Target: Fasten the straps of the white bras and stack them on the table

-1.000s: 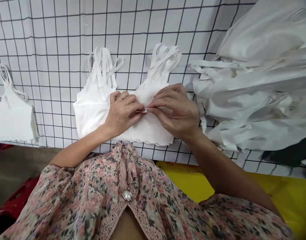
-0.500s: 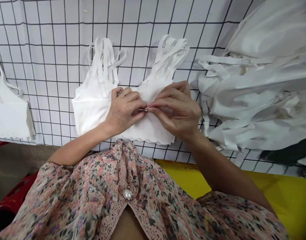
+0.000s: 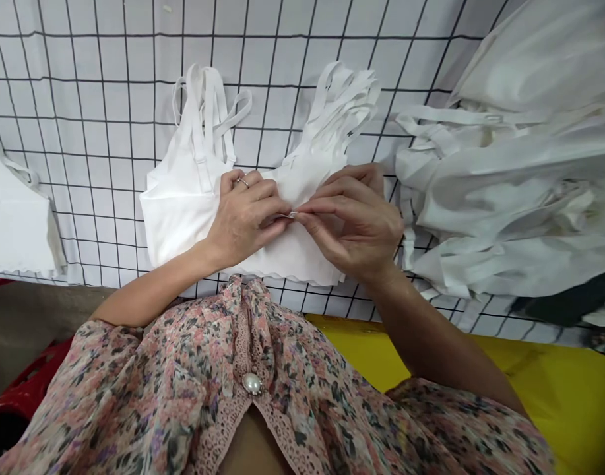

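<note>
A white bra (image 3: 176,218) with thin straps lies flat in front of me, its straps pointing away. My left hand (image 3: 245,214), with a ring on one finger, rests over its middle, thumb and forefinger pinched together. Close beside it, the fingertips of my right hand (image 3: 359,221) are pinched too. Between the two pinches shows a small white bit (image 3: 293,214), perhaps a hook or loop; its kind is too small to make out. The bra's right side, with a scalloped lower edge, lies under my right hand, which hides part of it.
White grid-patterned cloth (image 3: 109,145) covers the table. At the right is a heap of white strappy garments (image 3: 505,191), with a dark cloth (image 3: 554,300) by the front edge. Another white garment (image 3: 20,224) lies far left. Something yellow (image 3: 569,389) is below the table edge.
My right hand has shifted slightly to the right, fingertips still pinched. My left hand stays nearly in place. The view has moved a little.
</note>
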Tool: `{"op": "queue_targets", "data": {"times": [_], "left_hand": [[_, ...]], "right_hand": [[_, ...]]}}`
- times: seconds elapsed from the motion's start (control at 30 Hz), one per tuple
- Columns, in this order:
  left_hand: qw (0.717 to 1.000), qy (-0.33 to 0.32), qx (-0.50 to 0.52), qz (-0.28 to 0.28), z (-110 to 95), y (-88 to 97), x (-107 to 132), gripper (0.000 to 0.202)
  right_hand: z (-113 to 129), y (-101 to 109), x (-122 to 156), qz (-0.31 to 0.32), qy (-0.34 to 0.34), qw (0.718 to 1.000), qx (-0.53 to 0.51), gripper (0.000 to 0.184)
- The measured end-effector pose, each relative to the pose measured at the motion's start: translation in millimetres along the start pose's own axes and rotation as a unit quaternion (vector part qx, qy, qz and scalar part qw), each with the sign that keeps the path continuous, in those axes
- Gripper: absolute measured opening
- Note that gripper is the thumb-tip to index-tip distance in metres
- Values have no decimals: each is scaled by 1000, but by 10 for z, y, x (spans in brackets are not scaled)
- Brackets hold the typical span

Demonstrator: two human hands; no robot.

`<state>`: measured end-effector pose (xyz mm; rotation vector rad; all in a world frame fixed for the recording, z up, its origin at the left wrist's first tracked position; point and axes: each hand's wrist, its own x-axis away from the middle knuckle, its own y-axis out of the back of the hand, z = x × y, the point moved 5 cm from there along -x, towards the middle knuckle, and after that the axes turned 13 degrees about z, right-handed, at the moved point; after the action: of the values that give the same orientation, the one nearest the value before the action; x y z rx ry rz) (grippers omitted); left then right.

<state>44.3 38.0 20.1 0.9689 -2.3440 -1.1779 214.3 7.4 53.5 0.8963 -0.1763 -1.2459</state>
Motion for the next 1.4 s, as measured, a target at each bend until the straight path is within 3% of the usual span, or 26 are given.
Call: {"op": "queue_targets", "data": {"times": [0.1, 0.53, 0.83, 1.03, 1.4], "left_hand": [[1000, -6, -4, -3, 3, -10, 2, 15], [1000, -18, -2, -8, 11, -34, 11, 13], [999, -27, -6, -22, -17, -20, 17, 14], [1000, -20, -10, -17, -58, 34, 21, 18], [997, -59, 20, -34, -94, 98, 31, 19]], "right_hand": [[4, -3, -7, 9, 24, 1000, 12, 11], [15, 17, -11, 49, -2, 998, 30, 12], [29, 12, 73, -5, 39, 998, 45, 13], [22, -20, 177, -17, 27, 996, 81, 19], [95, -16, 202, -51, 62, 994, 76, 15]]}}
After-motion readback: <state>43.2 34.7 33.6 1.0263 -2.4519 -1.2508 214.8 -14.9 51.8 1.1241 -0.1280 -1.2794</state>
